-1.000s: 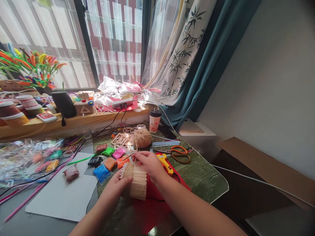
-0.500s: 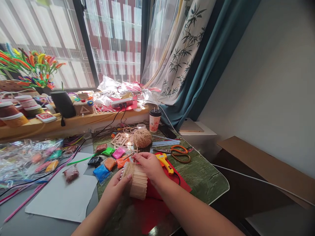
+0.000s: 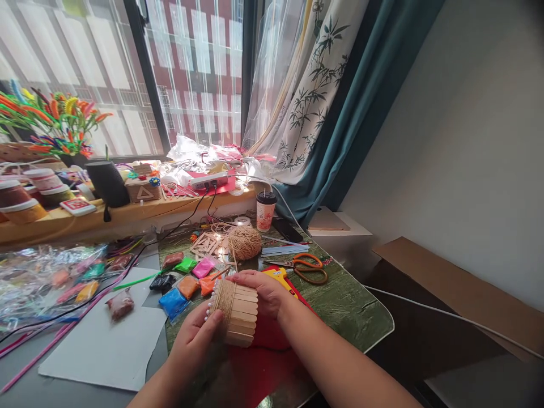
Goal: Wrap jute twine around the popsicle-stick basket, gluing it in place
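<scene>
Between my hands is a round holder made of wooden craft sticks point(image 3: 243, 313), tilted, with white beads point(image 3: 209, 306) along its left rim. Jute twine point(image 3: 226, 300) is wound in a band around it near the beads. My left hand point(image 3: 196, 328) grips its lower left side, thumb pressed on the twine. My right hand point(image 3: 261, 289) is wrapped over its far upper side, the fingertips partly hidden behind it. A strand runs up from the holder to the ball of twine point(image 3: 245, 242) just beyond.
A yellow glue gun point(image 3: 280, 277) lies on red paper right of the holder, near orange-handled scissors point(image 3: 309, 267). Coloured clay packets point(image 3: 174, 300) lie to the left. A paper cup point(image 3: 266, 211) and a phone point(image 3: 288, 229) are behind. White board point(image 3: 106, 345) lies at left.
My right hand has moved from pinching the twine above the holder to gripping its far right side. The holder has turned slightly, showing more of its stick side.
</scene>
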Demonstrator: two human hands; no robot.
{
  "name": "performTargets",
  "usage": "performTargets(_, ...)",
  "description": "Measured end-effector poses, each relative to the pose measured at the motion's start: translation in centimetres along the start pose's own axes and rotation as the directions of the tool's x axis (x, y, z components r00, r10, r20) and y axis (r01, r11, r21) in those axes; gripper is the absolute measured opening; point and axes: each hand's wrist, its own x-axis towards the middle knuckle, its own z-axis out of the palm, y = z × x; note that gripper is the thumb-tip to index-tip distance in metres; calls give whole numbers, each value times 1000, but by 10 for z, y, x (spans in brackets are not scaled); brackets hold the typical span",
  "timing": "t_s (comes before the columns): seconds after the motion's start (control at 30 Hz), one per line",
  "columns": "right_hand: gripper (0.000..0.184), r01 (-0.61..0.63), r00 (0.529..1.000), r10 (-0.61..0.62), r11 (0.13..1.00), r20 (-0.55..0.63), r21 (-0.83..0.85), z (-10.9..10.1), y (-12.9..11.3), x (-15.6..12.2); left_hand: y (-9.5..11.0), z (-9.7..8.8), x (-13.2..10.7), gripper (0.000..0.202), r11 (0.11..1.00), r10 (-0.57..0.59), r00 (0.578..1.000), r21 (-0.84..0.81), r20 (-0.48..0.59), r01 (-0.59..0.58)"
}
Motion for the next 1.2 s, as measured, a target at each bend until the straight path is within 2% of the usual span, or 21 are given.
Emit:
performTargets(0.1,38,-14,998,15,1000,59,-20,-6,-4,1,-5,-4,-3,50,1000,-19,999,-3,46,19)
performTargets(0.27,35,-19,991,19,1000,131,0,-11,-4,0,-6,-5,-7,53,997,-59,998,-40,38,60)
performTargets(0.33,34,19,970,-25,999,241,28,-9,-3,-3,-3,-4,-10,55,995,-82,994,-59,74,86)
performTargets(0.43,35,66,913,-81,996,400,51,-6,-2,-9,-1,-4,-16,53,996,-74,993,-46,93,79)
performTargets(0.53,35,126,900,-125,992,417,24,-6,-3,-11,0,-9,-18,50,997,-77,985,-15,152,80)
performTargets(0.63,35,153,907,-117,987,405,-57,-4,-10,-13,-1,-14,-14,60,972,-168,961,-126,220,198)
performTargets(0.73,34,145,894,-61,977,444,-157,2,-18,-15,-2,-15,-8,67,898,-267,911,-260,315,354)
performTargets(0.87,32,136,850,55,938,524,-318,12,-19,-13,2,-10,-3,60,825,-403,863,-287,305,487)
performTargets(0.97,34,165,870,7,938,492,-305,13,-14,-8,9,-5,-2,55,865,-395,873,-204,287,459)
performTargets(1.07,35,209,918,-94,940,384,-271,9,-14,-7,16,-1,0,52,919,-331,892,-109,309,379)
performTargets(1.2,33,257,953,-197,930,231,-265,2,-18,-12,20,1,4,50,950,-274,914,-63,300,305)
